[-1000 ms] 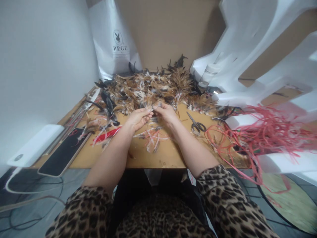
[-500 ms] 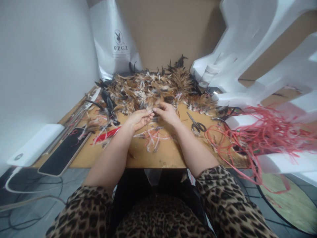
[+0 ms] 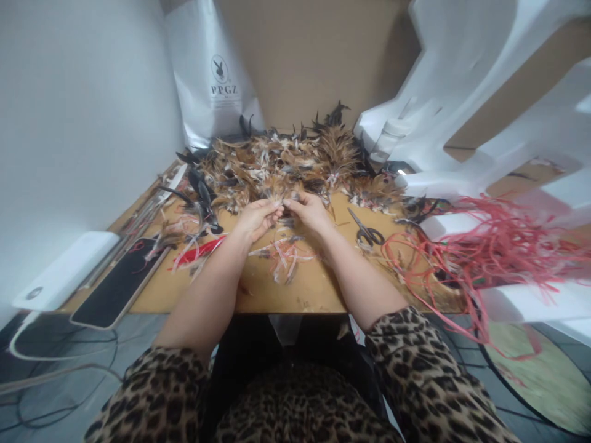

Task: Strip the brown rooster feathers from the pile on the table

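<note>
My left hand (image 3: 260,219) pinches the pale quill ends of a small bunch of brown feathers (image 3: 274,191), whose tips point away from me. Thumb and finger of my right hand (image 3: 308,210) are closed at the same spot, touching the bunch; whatever lies between them is too small to make out. Just beyond both hands spreads a large pile of brown, cream and black feathers (image 3: 277,151). Under and in front of my wrists lie pink and white ribbon scraps (image 3: 285,257). Black-handled scissors (image 3: 368,232) rest to the right of my right hand.
At the right, a tangle of pink-red ribbon (image 3: 512,246) hangs over white foam pieces (image 3: 526,301). A phone (image 3: 120,283) and a white power bank (image 3: 67,271) with a cable lie at the left. A white bag (image 3: 217,74) and a clear jar (image 3: 390,140) stand at the back.
The right hand shifted slightly away from the bunch, then came back against the left fingertips. The left hand stays nearly in place, holding the feathers.
</note>
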Demonstrator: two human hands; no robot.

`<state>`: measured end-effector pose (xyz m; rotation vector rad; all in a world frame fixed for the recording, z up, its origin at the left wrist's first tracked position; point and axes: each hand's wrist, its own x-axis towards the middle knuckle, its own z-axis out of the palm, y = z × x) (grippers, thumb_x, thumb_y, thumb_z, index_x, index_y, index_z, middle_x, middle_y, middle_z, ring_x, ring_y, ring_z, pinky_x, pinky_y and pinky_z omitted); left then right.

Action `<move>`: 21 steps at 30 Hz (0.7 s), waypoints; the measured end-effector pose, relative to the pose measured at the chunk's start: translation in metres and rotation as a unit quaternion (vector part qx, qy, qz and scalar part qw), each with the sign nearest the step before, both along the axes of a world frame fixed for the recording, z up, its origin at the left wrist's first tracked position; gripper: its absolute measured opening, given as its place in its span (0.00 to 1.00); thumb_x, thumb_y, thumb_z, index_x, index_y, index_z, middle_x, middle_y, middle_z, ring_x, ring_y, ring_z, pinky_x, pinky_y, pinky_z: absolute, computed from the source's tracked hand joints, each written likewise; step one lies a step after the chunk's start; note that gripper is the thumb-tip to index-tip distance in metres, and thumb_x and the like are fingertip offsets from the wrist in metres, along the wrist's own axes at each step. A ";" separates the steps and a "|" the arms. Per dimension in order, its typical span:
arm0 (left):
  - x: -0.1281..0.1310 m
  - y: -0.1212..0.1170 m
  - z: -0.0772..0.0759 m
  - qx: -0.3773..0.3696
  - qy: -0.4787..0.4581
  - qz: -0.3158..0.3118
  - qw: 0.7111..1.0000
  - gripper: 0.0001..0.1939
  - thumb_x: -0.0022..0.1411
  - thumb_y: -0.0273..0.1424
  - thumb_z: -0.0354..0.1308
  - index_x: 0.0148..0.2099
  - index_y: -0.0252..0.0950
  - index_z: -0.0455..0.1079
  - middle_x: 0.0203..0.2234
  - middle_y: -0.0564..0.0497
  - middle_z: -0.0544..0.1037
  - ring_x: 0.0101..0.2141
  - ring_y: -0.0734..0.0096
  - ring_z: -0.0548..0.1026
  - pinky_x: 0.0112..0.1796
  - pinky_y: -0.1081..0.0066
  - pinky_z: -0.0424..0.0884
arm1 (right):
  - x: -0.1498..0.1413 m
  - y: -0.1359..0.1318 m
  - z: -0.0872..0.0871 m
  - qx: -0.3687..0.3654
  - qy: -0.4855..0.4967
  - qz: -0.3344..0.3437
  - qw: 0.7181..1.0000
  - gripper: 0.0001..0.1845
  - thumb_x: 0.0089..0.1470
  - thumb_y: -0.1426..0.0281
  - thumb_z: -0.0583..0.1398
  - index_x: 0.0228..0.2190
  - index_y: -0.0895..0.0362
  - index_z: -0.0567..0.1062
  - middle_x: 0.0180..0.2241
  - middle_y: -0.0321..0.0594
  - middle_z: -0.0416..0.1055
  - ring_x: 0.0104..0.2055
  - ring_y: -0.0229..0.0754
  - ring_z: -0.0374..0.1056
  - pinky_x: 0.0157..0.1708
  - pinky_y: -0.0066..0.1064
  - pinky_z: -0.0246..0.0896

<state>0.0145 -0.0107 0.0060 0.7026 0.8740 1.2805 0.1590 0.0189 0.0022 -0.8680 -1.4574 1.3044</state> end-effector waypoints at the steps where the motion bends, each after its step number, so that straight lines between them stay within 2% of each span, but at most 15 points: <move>1: -0.001 0.000 -0.001 0.000 0.001 0.002 1.000 0.01 0.52 0.19 0.60 0.30 0.26 0.70 0.21 0.49 0.75 0.19 0.84 0.72 0.21 0.86 0.67 | -0.001 0.000 0.000 -0.002 0.000 -0.002 1.000 0.16 0.38 0.58 0.64 0.23 0.59 0.72 0.20 0.32 0.67 0.22 0.31 0.57 0.25 0.24 0.53; 6: -0.002 0.001 -0.003 0.006 0.027 0.016 0.999 0.04 0.50 0.22 0.63 0.29 0.27 0.70 0.22 0.49 0.76 0.19 0.82 0.72 0.20 0.84 0.66 | -0.001 -0.003 0.007 0.001 -0.003 -0.028 1.000 0.16 0.37 0.59 0.64 0.21 0.59 0.70 0.18 0.30 0.64 0.20 0.30 0.55 0.23 0.24 0.51; 12: 0.001 0.000 -0.002 0.022 0.076 0.032 0.996 0.07 0.48 0.25 0.65 0.32 0.28 0.72 0.26 0.47 0.78 0.23 0.78 0.75 0.24 0.82 0.69 | 0.001 -0.004 0.012 0.002 -0.028 -0.049 0.998 0.12 0.38 0.62 0.61 0.20 0.59 0.69 0.17 0.30 0.63 0.20 0.31 0.56 0.23 0.25 0.51; 18: 0.009 0.000 -0.003 0.068 0.142 0.073 0.985 0.06 0.46 0.26 0.65 0.27 0.29 0.71 0.21 0.49 0.77 0.23 0.79 0.74 0.28 0.81 0.69 | 0.000 -0.003 0.007 -0.005 -0.057 -0.099 0.993 0.08 0.39 0.66 0.60 0.20 0.59 0.68 0.16 0.30 0.62 0.19 0.31 0.56 0.22 0.25 0.49; 21: 0.013 0.001 -0.003 0.088 0.174 0.101 0.976 0.06 0.47 0.25 0.64 0.25 0.29 0.70 0.19 0.51 0.75 0.21 0.81 0.72 0.26 0.81 0.67 | -0.004 -0.004 0.005 -0.038 -0.016 -0.085 0.996 0.09 0.39 0.66 0.61 0.18 0.59 0.68 0.15 0.30 0.62 0.17 0.30 0.54 0.19 0.24 0.47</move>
